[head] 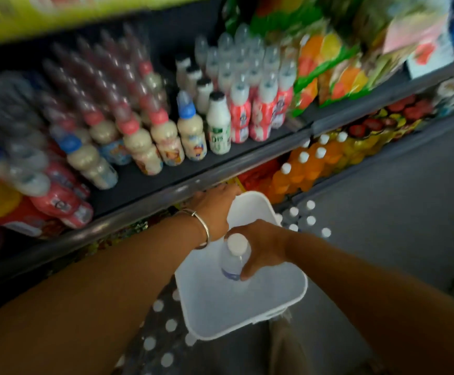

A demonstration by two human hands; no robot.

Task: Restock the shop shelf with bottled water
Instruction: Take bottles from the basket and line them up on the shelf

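My right hand (261, 247) grips the water bottle (234, 257) over the white tub (288, 296), lifting it out; my left hand (215, 204) reaches past the tub toward the shelf (166, 196), fingers hidden, can't tell.

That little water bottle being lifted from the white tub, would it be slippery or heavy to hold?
Probably light: the right hand lifts the water bottle with fingertips alone. Its clear plastic looks smooth, so possibly a bit slippery. Being round, it would likely roll if laid down.
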